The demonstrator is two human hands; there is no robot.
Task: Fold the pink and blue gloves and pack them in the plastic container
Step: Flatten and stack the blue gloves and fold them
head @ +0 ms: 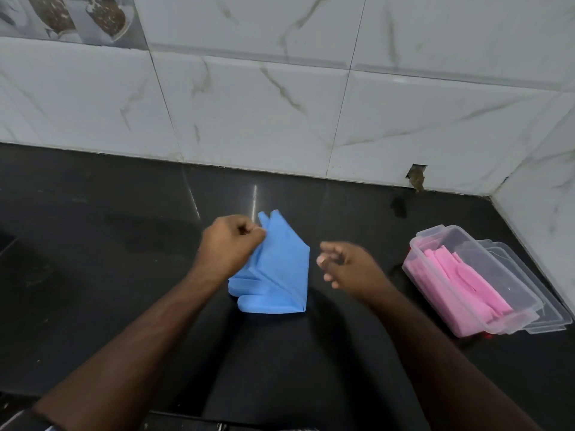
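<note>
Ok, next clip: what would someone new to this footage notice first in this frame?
The bright blue glove stands out at the centre of the black counter, with the left hand pinching its left edge. The right hand is just to its right, loosely curled and holding nothing. At the far right, the clear plastic container already holds folded pink gloves and sits on its lid.

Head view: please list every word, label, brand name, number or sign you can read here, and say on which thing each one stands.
None: no readable text in this view.
Plastic container: no label or brand visible.
Lid under it: no marking visible.
Blue glove and pink gloves: plain, no print.
Picture tile on the wall: only an image, no letters.
</note>
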